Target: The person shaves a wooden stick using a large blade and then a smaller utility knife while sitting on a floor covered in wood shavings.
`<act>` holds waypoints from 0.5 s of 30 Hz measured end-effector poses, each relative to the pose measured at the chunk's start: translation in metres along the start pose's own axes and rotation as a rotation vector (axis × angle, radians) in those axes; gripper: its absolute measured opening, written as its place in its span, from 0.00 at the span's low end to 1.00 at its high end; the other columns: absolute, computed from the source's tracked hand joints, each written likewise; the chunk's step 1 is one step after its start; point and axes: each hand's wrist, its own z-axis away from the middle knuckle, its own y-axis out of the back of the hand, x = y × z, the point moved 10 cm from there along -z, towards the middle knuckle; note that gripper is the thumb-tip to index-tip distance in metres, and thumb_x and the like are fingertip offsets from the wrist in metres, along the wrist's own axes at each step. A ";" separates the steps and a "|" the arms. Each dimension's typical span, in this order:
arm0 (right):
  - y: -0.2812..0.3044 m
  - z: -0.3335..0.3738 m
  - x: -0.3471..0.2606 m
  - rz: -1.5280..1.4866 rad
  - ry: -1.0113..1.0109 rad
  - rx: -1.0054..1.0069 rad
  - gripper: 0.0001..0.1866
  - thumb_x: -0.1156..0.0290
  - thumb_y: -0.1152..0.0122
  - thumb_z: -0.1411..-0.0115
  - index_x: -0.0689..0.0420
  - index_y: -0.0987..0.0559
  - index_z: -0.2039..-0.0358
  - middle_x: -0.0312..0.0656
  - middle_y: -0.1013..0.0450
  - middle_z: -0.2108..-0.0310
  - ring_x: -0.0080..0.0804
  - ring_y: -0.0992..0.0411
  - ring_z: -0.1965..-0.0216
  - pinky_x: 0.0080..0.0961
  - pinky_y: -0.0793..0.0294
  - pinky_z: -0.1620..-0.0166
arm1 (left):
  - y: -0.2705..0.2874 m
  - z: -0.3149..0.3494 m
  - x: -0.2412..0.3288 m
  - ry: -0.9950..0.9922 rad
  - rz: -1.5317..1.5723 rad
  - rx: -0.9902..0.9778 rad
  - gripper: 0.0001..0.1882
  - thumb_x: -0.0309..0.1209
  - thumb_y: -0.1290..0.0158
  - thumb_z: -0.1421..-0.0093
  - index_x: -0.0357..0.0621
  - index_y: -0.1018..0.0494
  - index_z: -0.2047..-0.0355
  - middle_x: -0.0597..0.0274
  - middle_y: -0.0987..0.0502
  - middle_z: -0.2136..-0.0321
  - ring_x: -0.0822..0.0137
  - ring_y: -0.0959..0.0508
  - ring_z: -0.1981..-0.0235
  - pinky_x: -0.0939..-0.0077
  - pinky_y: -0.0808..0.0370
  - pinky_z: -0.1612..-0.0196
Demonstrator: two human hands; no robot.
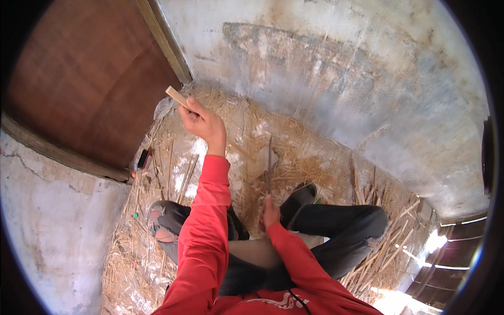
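Gripping a short, flat, pale wooden strip (177, 97) in the left hand (202, 124), out ahead, well apart from the blade. Clenching the right hand (270, 214) around the near end of a long, thin, dark-bladed tool (270, 167), low between bent legs in torn dark trousers (344, 223), pointing away over the straw-littered floor (302, 168).

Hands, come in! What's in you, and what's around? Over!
Left hand: gripping wood piece, raised. Right hand: holding long-bladed tool. Straw and sticks scattered about.
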 end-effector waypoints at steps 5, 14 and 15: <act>0.002 -0.008 -0.020 0.041 0.300 0.016 0.32 0.35 0.47 0.38 0.53 0.35 0.81 0.33 0.44 0.87 0.26 0.44 0.88 0.28 0.42 0.83 | 0.000 0.000 0.001 -0.009 -0.025 0.016 0.18 0.41 0.55 0.27 0.41 0.37 0.71 0.72 0.41 0.79 0.78 0.42 0.77 0.78 0.44 0.74; 0.013 -0.012 0.071 0.004 -0.364 0.010 0.33 0.32 0.45 0.41 0.53 0.35 0.77 0.34 0.44 0.86 0.29 0.44 0.88 0.32 0.41 0.82 | 0.003 0.004 -0.002 0.112 0.081 -0.041 0.19 0.44 0.56 0.27 0.42 0.31 0.67 0.73 0.39 0.79 0.78 0.41 0.77 0.81 0.44 0.74; 0.012 -0.010 0.067 -0.021 -0.384 -0.007 0.33 0.32 0.44 0.41 0.53 0.35 0.77 0.34 0.45 0.86 0.29 0.44 0.88 0.32 0.41 0.81 | 0.003 0.007 -0.007 0.208 0.130 -0.081 0.19 0.45 0.56 0.27 0.42 0.30 0.66 0.72 0.39 0.78 0.78 0.40 0.77 0.81 0.44 0.74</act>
